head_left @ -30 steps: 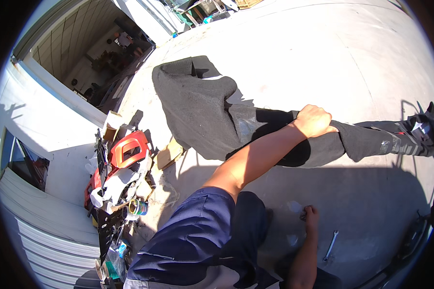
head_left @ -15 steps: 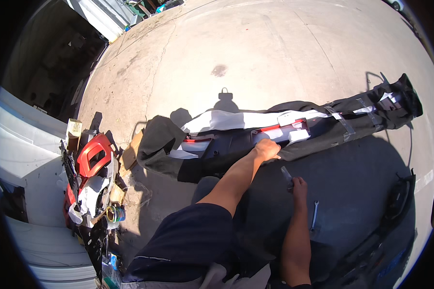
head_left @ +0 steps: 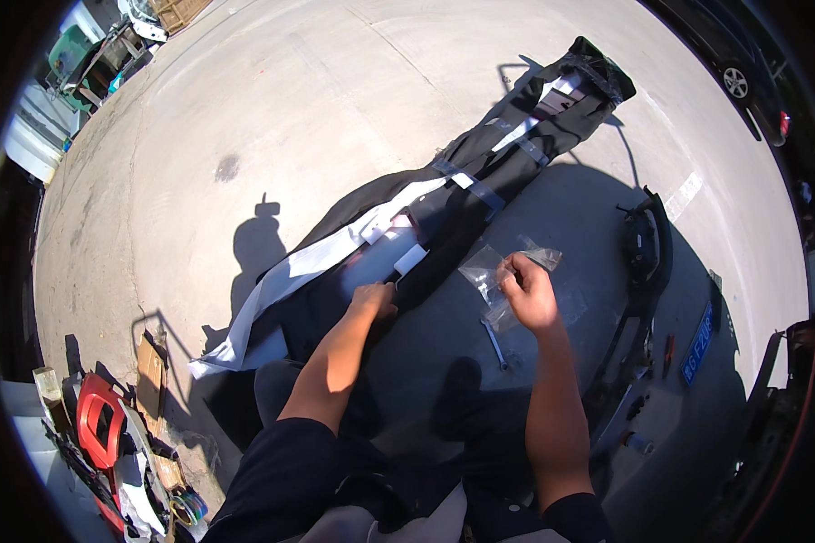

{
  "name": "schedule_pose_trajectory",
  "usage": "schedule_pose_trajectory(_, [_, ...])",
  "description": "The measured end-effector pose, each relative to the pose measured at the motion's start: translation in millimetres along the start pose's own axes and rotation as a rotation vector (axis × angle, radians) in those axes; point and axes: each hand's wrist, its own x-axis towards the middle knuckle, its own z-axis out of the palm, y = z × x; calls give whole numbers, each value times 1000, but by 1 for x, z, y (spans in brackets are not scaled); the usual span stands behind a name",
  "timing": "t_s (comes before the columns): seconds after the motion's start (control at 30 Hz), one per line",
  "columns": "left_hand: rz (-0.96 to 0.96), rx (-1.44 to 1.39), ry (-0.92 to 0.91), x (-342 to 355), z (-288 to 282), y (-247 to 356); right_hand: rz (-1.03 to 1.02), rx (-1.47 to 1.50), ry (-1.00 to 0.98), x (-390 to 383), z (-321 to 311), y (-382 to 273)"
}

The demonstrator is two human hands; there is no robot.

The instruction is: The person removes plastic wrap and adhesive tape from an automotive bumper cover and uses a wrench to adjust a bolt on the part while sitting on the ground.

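A long bundle in a black fabric-like wrapping (head_left: 480, 154) slants from near left to far right, with clear tape strips (head_left: 471, 185) across its far half. Its near half lies open, showing a dark, glossy surface, a long white strip (head_left: 312, 258) and small white pieces (head_left: 410, 260). My left hand (head_left: 374, 297) is closed at the wrapping's near edge; the exact fingertip hold is partly hidden. To its right, my right hand (head_left: 529, 291) pinches crumpled clear plastic film (head_left: 486, 274), apart from the bundle. Just below the film, a wrench (head_left: 495, 346) lies on the shaded ground.
Thin metal stand legs (head_left: 627, 149) show beside the bundle. At right lie a black car bumper-like part (head_left: 645, 244), a blue licence plate (head_left: 698, 344) and a small red-handled tool (head_left: 668, 355). Red and white scrap parts (head_left: 101, 421) pile up at lower left. A dark car (head_left: 729, 54) stands far right.
My view has turned to the right. My right hand has risen beside the bundle, and the film in it is spread wider. My left hand remains at the wrapping's edge.
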Motion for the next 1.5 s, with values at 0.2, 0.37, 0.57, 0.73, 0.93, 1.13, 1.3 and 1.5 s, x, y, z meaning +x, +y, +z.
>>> schedule_pose_trajectory(0.2, [249,-622,482,-47,-142,42,-158,-409,-234,-4,24,-35])
schedule_pose_trajectory(0.37, [703,-724,287,-117,-153,87,-124,-56,-242,-4,49,-68])
schedule_pose_trajectory(0.57, [897,-1321,41,-106,-111,102,-167,504,-153,-16,67,-79])
schedule_pose_trajectory(0.73, [847,-1293,-239,-106,-86,114,-106,679,2,-8,76,-65])
schedule_pose_trajectory(0.93, [711,-866,-476,-94,-82,136,-11,873,309,2,63,-64])
schedule_pose_trajectory(1.13, [382,-724,332,-83,-120,81,71,796,130,21,46,-56])
schedule_pose_trajectory(1.3, [465,-777,642,-76,-133,82,15,572,13,12,30,-47])
schedule_pose_trajectory(1.5, [721,-1205,414,-75,-124,79,-3,593,-412,1,39,-60])
